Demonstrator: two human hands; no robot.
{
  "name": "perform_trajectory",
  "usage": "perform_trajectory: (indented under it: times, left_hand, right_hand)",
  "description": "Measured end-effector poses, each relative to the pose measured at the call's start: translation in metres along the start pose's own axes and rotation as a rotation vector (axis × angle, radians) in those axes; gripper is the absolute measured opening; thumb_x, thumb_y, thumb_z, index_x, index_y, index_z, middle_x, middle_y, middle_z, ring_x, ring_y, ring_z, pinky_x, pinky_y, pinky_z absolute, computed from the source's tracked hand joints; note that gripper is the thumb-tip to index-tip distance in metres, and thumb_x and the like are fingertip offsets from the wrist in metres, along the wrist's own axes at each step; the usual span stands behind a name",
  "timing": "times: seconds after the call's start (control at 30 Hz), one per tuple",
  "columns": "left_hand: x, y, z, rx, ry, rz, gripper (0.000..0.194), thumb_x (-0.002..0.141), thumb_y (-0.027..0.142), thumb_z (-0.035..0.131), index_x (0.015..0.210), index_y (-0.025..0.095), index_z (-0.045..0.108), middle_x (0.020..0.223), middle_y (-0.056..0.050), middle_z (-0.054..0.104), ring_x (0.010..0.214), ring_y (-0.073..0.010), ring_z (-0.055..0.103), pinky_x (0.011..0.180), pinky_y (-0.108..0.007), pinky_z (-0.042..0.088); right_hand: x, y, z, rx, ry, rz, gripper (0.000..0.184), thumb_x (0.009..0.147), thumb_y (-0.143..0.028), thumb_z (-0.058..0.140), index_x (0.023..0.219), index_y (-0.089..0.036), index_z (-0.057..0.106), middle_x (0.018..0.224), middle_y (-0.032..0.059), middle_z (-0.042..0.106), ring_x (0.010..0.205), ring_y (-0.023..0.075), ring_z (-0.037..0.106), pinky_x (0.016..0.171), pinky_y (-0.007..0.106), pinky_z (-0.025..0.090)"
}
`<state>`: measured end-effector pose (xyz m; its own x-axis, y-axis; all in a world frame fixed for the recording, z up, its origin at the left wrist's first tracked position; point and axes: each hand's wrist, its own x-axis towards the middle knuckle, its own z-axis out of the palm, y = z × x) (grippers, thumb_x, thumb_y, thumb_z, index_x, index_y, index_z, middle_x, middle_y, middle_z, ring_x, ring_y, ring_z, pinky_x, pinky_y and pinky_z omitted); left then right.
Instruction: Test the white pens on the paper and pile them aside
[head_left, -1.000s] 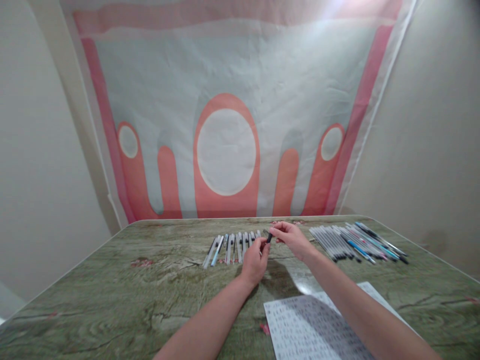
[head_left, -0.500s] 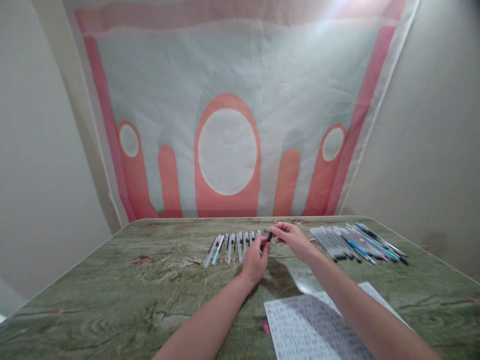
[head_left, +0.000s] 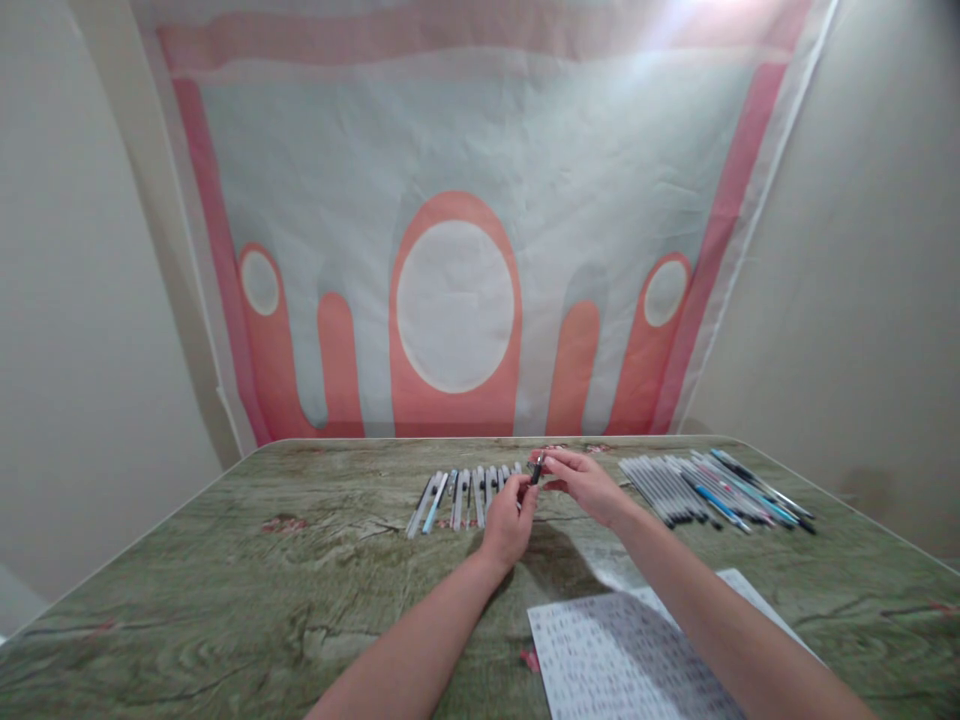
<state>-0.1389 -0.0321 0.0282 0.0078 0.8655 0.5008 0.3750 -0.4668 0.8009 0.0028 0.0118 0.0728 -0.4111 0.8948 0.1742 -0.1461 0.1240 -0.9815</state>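
Above the middle of the table, my left hand (head_left: 510, 525) is closed around a pen (head_left: 535, 471). Its dark grip end points up, with a silvery tip showing; the rest is hidden in the palm. My right hand (head_left: 589, 487) meets it from the right, thumb and fingers pinched at the tip end. Whether a small part sits in that pinch is too small to tell. Just left of my left hand lies a row of pen parts (head_left: 437, 502), clear and capped pieces side by side, partly covered by the hand.
Several slim pens or refills (head_left: 664, 490) with dark ends lie in a spread at the right, some blue. A handwritten sheet (head_left: 607, 650) lies at the front under my right forearm. The wood-patterned table (head_left: 247, 600) reaches back to a printed cloth (head_left: 457, 300).
The dark end of the pen now shows a silvery tip between my hands. My right fingers have shifted slightly at that end; both hands stay in nearly the same place.
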Motion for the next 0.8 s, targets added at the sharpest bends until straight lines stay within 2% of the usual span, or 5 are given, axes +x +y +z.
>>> perform_trajectory:
  times: [0.17, 0.37, 0.57, 0.73, 0.8]
  left_hand:
    - [0.0, 0.0, 0.0, 0.024, -0.02, -0.001, 0.026, 0.084, 0.037, 0.038, 0.093, 0.017, 0.052, 0.078, -0.003, 0.057, 0.07, -0.0136, 0.051, 0.065, -0.025, 0.038]
    - [0.0, 0.001, -0.001, 0.024, -0.019, -0.012, 0.027, 0.084, 0.038, 0.04, 0.092, 0.016, 0.053, 0.077, -0.003, 0.057, 0.069, -0.0139, 0.052, 0.064, -0.025, 0.038]
    - [-0.001, 0.016, 0.002, -0.027, -0.018, -0.047, 0.038, 0.083, 0.043, 0.038, 0.11, 0.016, 0.045, 0.089, -0.006, 0.057, 0.078, -0.0152, 0.053, 0.072, -0.028, 0.041]
    - [-0.017, 0.045, 0.004, 0.141, -0.524, 0.227, 0.058, 0.066, 0.055, 0.056, 0.112, 0.021, 0.049, 0.106, -0.01, 0.051, 0.094, -0.0219, 0.05, 0.081, -0.034, 0.039]
    - [-0.024, 0.051, 0.003, 0.212, -0.629, 0.368, 0.073, 0.056, 0.06, 0.062, 0.119, 0.025, 0.046, 0.111, -0.011, 0.049, 0.102, -0.0266, 0.046, 0.085, -0.039, 0.037]
  right_hand:
    - [0.002, 0.003, -0.001, -0.054, 0.104, -0.003, 0.032, 0.066, -0.044, 0.063, 0.085, -0.017, 0.065, 0.088, 0.0052, 0.063, 0.079, 0.0153, 0.057, 0.059, 0.022, 0.045]
    - [0.0, 0.002, 0.001, -0.049, 0.037, -0.006, 0.036, 0.068, -0.046, 0.06, 0.091, -0.018, 0.065, 0.097, 0.006, 0.063, 0.088, 0.0181, 0.056, 0.064, 0.025, 0.047]
    - [0.002, -0.02, -0.009, 0.01, 0.218, -0.124, 0.032, 0.069, -0.047, 0.059, 0.083, -0.018, 0.061, 0.085, 0.004, 0.065, 0.077, 0.0152, 0.059, 0.061, 0.025, 0.048]
    - [-0.001, -0.058, -0.05, 0.093, 0.501, -0.287, 0.04, 0.066, -0.045, 0.064, 0.095, -0.018, 0.056, 0.075, 0.003, 0.064, 0.059, 0.011, 0.058, 0.049, 0.021, 0.045]
    - [-0.007, -0.068, -0.064, 0.101, 0.562, -0.34, 0.047, 0.065, -0.043, 0.066, 0.104, -0.021, 0.052, 0.07, -0.0002, 0.062, 0.054, 0.0093, 0.056, 0.046, 0.019, 0.043]
